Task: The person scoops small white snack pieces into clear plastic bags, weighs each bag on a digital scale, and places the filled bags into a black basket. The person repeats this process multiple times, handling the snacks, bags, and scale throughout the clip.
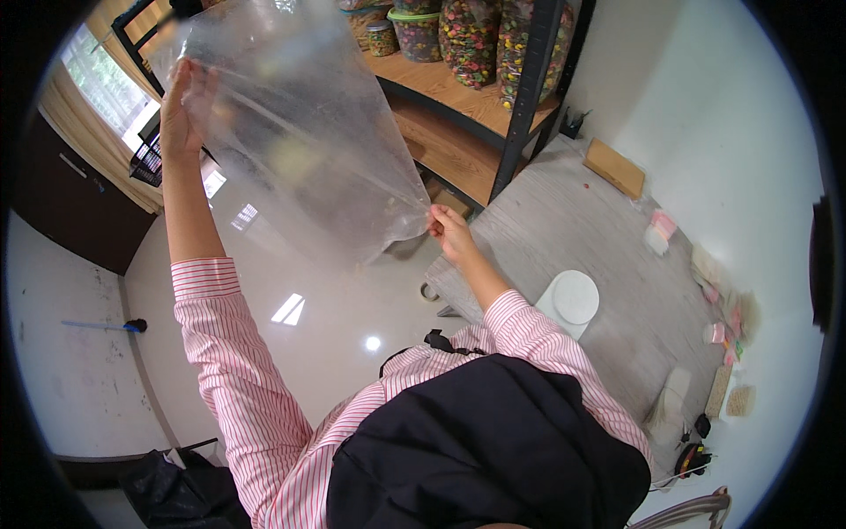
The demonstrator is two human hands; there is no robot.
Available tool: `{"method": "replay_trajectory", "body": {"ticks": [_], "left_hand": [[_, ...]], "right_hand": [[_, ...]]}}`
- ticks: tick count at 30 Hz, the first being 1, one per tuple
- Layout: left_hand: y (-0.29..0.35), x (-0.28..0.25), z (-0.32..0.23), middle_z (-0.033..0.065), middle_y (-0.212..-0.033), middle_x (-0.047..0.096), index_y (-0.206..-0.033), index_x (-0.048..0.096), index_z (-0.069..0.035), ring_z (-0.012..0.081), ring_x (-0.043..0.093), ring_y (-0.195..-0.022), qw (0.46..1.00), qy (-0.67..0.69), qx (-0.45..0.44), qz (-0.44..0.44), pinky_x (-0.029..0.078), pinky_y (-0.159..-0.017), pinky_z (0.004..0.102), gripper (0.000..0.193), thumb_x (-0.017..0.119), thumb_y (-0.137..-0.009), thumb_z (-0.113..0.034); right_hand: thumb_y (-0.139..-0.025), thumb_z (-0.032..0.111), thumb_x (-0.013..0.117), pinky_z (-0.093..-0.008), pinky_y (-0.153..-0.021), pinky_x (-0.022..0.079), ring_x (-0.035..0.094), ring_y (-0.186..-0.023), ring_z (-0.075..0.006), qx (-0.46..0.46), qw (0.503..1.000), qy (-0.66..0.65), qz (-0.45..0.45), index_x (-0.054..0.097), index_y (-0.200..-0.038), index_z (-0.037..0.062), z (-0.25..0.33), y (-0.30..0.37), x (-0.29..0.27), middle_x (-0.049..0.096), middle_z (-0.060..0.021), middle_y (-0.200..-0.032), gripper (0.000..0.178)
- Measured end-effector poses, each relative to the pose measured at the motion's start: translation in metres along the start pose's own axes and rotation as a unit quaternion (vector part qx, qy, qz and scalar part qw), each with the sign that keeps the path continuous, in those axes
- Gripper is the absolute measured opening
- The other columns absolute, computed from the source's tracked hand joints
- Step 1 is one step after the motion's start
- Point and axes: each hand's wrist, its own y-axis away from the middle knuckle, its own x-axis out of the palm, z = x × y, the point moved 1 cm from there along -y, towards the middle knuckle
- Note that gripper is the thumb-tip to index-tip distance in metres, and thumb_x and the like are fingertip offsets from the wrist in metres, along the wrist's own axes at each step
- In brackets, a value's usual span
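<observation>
A large clear plastic bag (pixel 300 132) is stretched out in front of me, hanging in the air above the floor. High on the left, my left hand (pixel 182 110) grips the bag's edge, with some of its fingers showing blurred through the film. Lower down, my right hand (pixel 449 233) pinches a corner of the bag between thumb and fingers, close to the table's edge. Whatever lies behind the film looks hazy. Nearest to my right forearm is a white kitchen scale (pixel 575 298) with a round top, on the grey table.
The grey wood-look table (pixel 520 238) stands on my right, with a brown box (pixel 614 169) and small packets (pixel 659 231) along the wall. Ahead, a black-framed shelf (pixel 476 93) holds bags and tubs of colourful pieces (pixel 467 40). A tape roll (pixel 429 292) is beside the table edge.
</observation>
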Motion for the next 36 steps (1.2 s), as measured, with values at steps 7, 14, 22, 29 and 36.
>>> {"method": "replay_trajectory", "body": {"ticks": [7, 14, 22, 29, 36], "left_hand": [[0.007, 0.032, 0.033, -0.0011, -0.098, 0.052, -0.107, 0.051, -0.008, 0.0100, 0.050, -0.089, 0.983, -0.123, -0.101, 0.089, 0.040, -0.072, 0.0266, 0.033, 0.064, -0.080, -0.021], [0.007, 0.100, 0.076, 0.0001, -0.096, 0.050, -0.125, 0.038, -0.005, 0.0109, 0.052, -0.086, 0.927, -0.059, -0.193, 0.316, 0.046, -0.079, 0.0350, 0.063, 0.069, -0.074, -0.024], [-0.006, 0.137, 0.124, 0.0034, -0.106, 0.053, -0.123, 0.041, -0.002, 0.0158, 0.055, -0.092, 0.927, -0.037, -0.177, 0.330, 0.046, -0.081, 0.0336, 0.062, 0.069, -0.073, -0.027], [-0.002, 0.205, 0.217, 0.0129, -0.110, 0.049, -0.114, 0.037, 0.002, 0.0143, 0.050, -0.094, 0.955, -0.260, 0.140, 0.015, 0.043, -0.076, 0.0269, 0.057, 0.068, -0.077, -0.027], [0.277, 0.286, 0.313, 0.0053, -0.100, 0.040, -0.109, 0.037, -0.005, 0.0131, 0.040, -0.084, 0.984, -0.043, -0.166, 0.046, 0.035, -0.076, 0.0250, 0.032, 0.051, -0.085, -0.021]], "right_hand": [[-0.080, 0.023, 0.065, -0.0282, -0.079, 0.043, 0.054, -0.096, -0.0127, -0.079, 0.927, 0.366, 0.010, 0.047, -0.109, 0.0054, 0.022, 0.001, -0.023, 0.055, -0.0086, -0.100, 0.038], [-0.084, 0.048, 0.052, -0.0359, -0.101, 0.028, 0.031, -0.126, -0.0231, -0.175, 0.946, 0.200, 0.185, 0.015, -0.137, 0.0042, 0.171, 0.007, 0.059, 0.031, -0.0154, -0.135, 0.078], [-0.085, 0.027, 0.056, -0.0309, -0.081, 0.047, 0.059, -0.092, -0.0212, -0.304, 0.942, 0.087, 0.109, 0.048, -0.114, 0.0035, 0.247, 0.070, 0.076, 0.060, -0.0093, -0.097, 0.038], [-0.083, 0.017, 0.057, -0.0277, -0.059, 0.050, 0.059, -0.068, -0.0177, -0.510, 0.797, 0.276, -0.168, 0.051, -0.092, 0.0043, 0.384, 0.130, 0.043, 0.056, -0.0056, -0.080, 0.017], [-0.086, 0.021, 0.053, -0.0244, -0.053, 0.047, 0.058, -0.065, -0.0153, -0.634, 0.672, 0.275, -0.265, 0.051, -0.092, 0.0061, 0.481, 0.205, 0.006, 0.054, -0.0058, -0.081, 0.016]]}}
